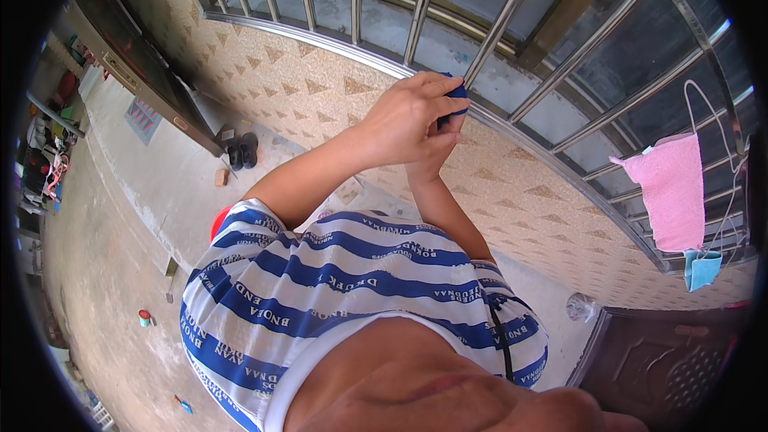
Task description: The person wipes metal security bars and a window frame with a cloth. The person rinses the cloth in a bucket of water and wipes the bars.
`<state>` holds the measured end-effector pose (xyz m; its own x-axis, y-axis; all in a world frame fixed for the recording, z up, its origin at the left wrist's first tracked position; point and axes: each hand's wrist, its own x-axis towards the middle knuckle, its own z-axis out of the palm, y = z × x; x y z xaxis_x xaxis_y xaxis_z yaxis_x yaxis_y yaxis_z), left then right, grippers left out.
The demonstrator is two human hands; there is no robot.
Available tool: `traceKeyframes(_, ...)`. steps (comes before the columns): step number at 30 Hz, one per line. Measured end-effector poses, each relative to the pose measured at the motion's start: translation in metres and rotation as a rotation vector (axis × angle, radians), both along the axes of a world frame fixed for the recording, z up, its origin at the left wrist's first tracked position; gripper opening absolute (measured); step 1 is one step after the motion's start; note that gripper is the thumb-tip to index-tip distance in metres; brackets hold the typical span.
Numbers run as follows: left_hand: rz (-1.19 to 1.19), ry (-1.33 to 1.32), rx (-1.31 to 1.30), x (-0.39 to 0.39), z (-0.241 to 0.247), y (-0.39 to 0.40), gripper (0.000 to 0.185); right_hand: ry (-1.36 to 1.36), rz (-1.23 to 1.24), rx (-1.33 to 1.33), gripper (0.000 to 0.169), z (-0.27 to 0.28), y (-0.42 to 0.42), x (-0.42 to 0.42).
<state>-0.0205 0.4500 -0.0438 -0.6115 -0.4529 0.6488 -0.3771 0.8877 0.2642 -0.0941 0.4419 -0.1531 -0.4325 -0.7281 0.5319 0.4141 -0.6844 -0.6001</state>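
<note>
My left hand (414, 105) is closed over a dark blue cloth (457, 93) at the lower rail of a metal window grille (336, 48). Its fingers lie across the cloth, next to the foot of an upright bar. Just beneath, my right hand (441, 153) meets the left one, its fingers curled against the same cloth. The left hand covers part of the right, and most of the cloth is hidden between them.
A pink towel (672, 192) and a light blue folded item (702, 270) hang from the grille at right. A tiled wall (528, 192) runs below it. An open door (150, 78), black shoes (242, 151) and a brick (221, 177) are at left. A brown panelled door (660, 360) stands lower right.
</note>
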Motion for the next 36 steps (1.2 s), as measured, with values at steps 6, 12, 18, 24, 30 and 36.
traceKeyframes(6,-0.217,0.242,0.028,0.063,0.019,-0.018,0.03,0.217,-0.493,-0.187,0.021,0.114,-0.086,-0.019)
traceKeyframes(12,-0.262,0.338,0.203,0.117,0.005,-0.057,0.024,0.561,-1.176,-0.469,0.033,0.248,-0.175,-0.026)
traceKeyframes(18,-0.327,0.447,0.302,0.141,-0.008,-0.091,0.016,0.539,-1.398,-0.131,0.041,0.252,-0.201,-0.018)
traceKeyframes(24,-0.359,0.515,0.406,0.157,-0.018,-0.109,0.011,0.788,-1.184,-0.01,0.038,0.139,-0.186,-0.003)
traceKeyframes(30,-0.389,0.445,0.46,0.172,-0.023,-0.119,0.012,0.836,-1.002,0.401,0.03,-0.009,-0.163,0.038)
traceKeyframes(36,-0.405,0.457,0.461,0.187,-0.023,-0.123,0.012,0.923,-1.087,0.373,0.023,-0.032,-0.15,0.038)
